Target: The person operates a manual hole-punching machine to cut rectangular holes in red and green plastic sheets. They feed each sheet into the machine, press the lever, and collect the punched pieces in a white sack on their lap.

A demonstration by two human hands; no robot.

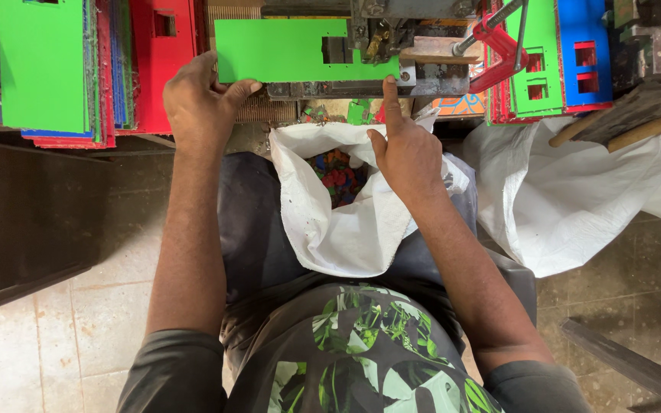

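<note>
The left hand (200, 103) holds the left end of a flat green plastic sheet (281, 50). The thumb is under the corner of the sheet and the fingers are curled over its edge, so the hand is pinching it. The sheet lies flat and reaches to the right into a grey metal punch machine (392, 46). It has a small square hole cut in it close to the machine.

The right hand (403, 149) is just below the machine. Its pointing finger sticks straight up and touches the front edge of the machine's metal base. The other fingers are folded in. This hand holds nothing.

Between the arms sits an open white sack (346, 222), resting on the person's lap. Inside it are many small cut bits of plastic (338, 176) in red, blue and green. A second white sack (568, 191) lies to the right, on the floor.

On the left of the worktop stands a pile of plastic sheets, with a big green sheet (40, 61) on top and a red sheet (162, 53) beside it. On the right are more cut sheets in green, with a blue sheet (587, 50) next to them. A red clamp (499, 46) sits by the machine, near the right pile. The floor (78, 306) has pale tiles
</note>
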